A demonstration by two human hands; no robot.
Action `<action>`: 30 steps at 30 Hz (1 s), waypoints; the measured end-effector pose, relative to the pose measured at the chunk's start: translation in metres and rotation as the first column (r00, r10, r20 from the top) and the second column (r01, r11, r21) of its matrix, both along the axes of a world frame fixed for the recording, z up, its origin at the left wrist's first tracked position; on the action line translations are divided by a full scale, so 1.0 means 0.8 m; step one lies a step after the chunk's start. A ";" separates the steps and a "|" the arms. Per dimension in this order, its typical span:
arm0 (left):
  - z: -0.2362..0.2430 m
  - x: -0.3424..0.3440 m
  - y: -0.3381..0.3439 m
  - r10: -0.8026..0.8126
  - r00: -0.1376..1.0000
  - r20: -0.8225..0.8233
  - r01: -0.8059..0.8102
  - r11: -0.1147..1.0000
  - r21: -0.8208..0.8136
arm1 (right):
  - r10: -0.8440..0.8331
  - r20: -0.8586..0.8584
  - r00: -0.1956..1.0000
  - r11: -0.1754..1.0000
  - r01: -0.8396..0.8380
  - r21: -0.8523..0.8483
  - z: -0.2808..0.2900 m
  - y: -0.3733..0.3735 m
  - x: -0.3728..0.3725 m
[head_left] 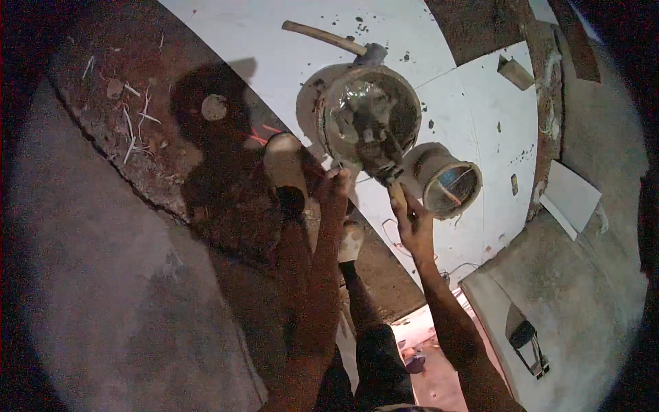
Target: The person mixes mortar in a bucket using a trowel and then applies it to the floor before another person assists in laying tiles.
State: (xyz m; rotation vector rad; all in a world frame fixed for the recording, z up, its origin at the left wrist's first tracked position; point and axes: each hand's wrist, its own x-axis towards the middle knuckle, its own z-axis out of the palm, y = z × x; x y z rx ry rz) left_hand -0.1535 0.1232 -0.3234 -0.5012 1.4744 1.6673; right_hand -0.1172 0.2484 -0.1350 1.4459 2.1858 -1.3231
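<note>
The person looks down at a large round pan [371,117] of grey wet mortar standing on white floor tiles [473,117]. The left hand [334,196] reaches to the near rim of the pan, fingers stretched forward and touching or just short of its edge; whether they close on anything cannot be told. The right hand [414,223] is wrapped around a wooden handle [397,193], and the tool's working end goes into the pan, where it is lost among the mortar, so its kind cannot be told.

Just to the right of the pan, close by the right hand, stands a smaller bucket [449,182], tilted toward the viewer, with something bluish and a stick inside. Behind the pan lies a hammer [340,41] with a wooden handle, its head almost touching the pan's far rim. The tiles are speckled with dark spots.

To the left the floor is bare rough concrete [103,261], with scattered chips and straw-like bits further up. A loose white tile [573,199] lies at the right, and a small dark tool [528,343] rests on the grey floor at lower right.
</note>
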 end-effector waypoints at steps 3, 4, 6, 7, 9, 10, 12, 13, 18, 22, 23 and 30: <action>0.006 -0.001 -0.003 0.005 1.000 0.006 -0.005 1.000 -0.021 | 0.014 0.152 0.988 0.999 -0.007 -0.042 0.013 0.005 -0.012; 0.004 -0.002 -0.004 0.004 1.000 -0.002 -0.004 0.999 -0.034 | 0.010 0.046 0.999 1.000 -0.010 0.013 0.012 0.003 -0.018; -0.002 0.002 -0.001 -0.034 0.999 -0.027 0.032 0.997 -0.065 | -0.003 0.036 0.999 1.000 0.003 0.010 -0.008 0.009 0.015; -0.019 0.003 -0.017 -0.107 0.993 -0.053 0.103 0.991 -0.083 | 0.079 0.024 0.997 0.996 -0.080 0.028 -0.020 0.014 0.015; -0.032 -0.002 -0.017 -0.181 0.981 -0.072 0.175 0.981 -0.081 | 0.166 0.107 0.980 0.983 -0.173 0.062 -0.016 0.020 0.001; -0.027 0.001 -0.006 0.010 0.998 0.056 -0.016 0.994 0.110 | 0.163 0.116 0.980 0.982 -0.173 0.079 -0.023 0.037 0.022; -0.011 0.006 -0.004 0.177 0.959 0.221 -0.231 0.940 0.250 | 0.341 0.058 0.938 0.927 -0.346 0.147 -0.033 0.067 0.046; 0.006 0.007 0.010 0.183 0.951 0.249 -0.230 0.957 0.177 | 0.422 0.026 0.906 0.890 -0.420 0.176 -0.018 0.084 0.041; 0.030 0.002 0.013 0.188 0.969 -0.157 -0.178 0.981 0.074 | 0.757 0.193 0.624 0.610 -0.781 0.132 0.024 0.176 -0.039; 0.053 -0.002 0.023 0.358 0.837 0.413 -0.488 0.830 0.270 | 0.769 0.607 0.203 0.254 -0.967 0.002 0.054 0.197 -0.124; 0.049 0.001 0.022 0.320 0.891 0.321 -0.427 0.831 0.357 | 0.768 0.611 0.191 0.241 -0.971 0.000 0.057 0.190 -0.141; 0.022 0.001 0.015 0.478 0.559 0.677 -0.780 0.580 0.235 | 0.812 0.569 -0.128 0.042 -0.960 -0.276 0.004 0.174 -0.193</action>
